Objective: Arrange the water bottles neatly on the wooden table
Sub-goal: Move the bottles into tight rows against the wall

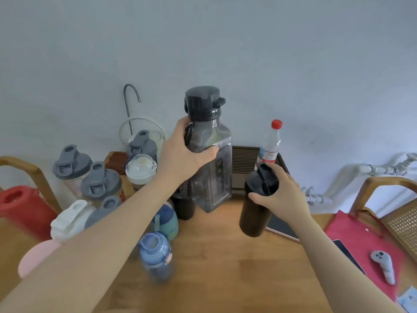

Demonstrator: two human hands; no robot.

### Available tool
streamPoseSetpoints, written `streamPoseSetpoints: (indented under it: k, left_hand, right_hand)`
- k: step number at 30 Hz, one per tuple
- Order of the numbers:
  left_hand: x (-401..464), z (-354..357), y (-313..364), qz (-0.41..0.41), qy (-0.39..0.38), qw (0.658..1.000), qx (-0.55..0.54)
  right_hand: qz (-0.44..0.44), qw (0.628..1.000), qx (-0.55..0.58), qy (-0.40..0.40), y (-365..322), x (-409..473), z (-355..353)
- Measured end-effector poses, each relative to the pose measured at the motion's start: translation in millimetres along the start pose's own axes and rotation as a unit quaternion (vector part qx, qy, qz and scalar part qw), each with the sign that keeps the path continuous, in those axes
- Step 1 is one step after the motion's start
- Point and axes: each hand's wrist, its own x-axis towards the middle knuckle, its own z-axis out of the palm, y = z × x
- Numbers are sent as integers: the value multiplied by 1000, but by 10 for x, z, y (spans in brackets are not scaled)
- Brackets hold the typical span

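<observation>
Far left: red jug at desk edge, then cluster of grey-lidded shaker cups, white-capped bottle, small blue bottle standing nearer the front.

Centre: left hand clenched around shoulder of tall clear square bottle with black cap; bottle tilted, base appears raised off or barely touching desk, cannot tell which. Short dark bottle partly hidden behind its base.

Right of centre: right hand wrapped over lid of black bottle, held tilted, bottom near desk. Red-capped plastic bottle upright behind it. Red bag far right.

Step in hand, by judgement: carrying two bottles toward placement. Next move calls for setting both upright, side by side, in line with left cluster, avoiding knocking the small blue bottle.
</observation>
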Motion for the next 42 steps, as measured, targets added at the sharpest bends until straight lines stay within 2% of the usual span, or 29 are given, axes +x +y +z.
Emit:
streamPoseSetpoints:
  k: [3, 10, 17, 24, 27, 34, 38, 42]
  left_hand:
    - [145, -313, 114, 19, 43, 999, -12]
    - [380, -1226, 31, 50, 131, 990, -8]
    - [783, -2248, -394, 57, 149, 987, 1]
    - [1402, -2985, -1096, 32, 139, 990, -18]
    - [1717, -3130, -1460, 14, 103, 994, -28]
    - [2177, -3052, -2437, -17, -51, 998, -41]
    - [2209, -2883, -3001, -71, -141, 984, -79]
    - [2164, -2786, -3365, -92, -228, 964, -97]
  right_hand:
    - [-92, 993, 46, 49, -496, 109, -213]
    - [-204, 965, 154, 56, -1752, 257, -269]
    - [-214, 950, 223, 51, -2764, 440, 318]
    - [-196, 960, 191, 53, -3511, 778, 1192]
    - [-175, 965, 183, 72, -3684, 926, 1528]
    - [-140, 980, 120, 72, -3868, 1213, 1994]
    - [-113, 990, 73, 45, -3802, 1312, 2235]
    - [-90, 994, 49, 24, -3765, 1365, 2416]
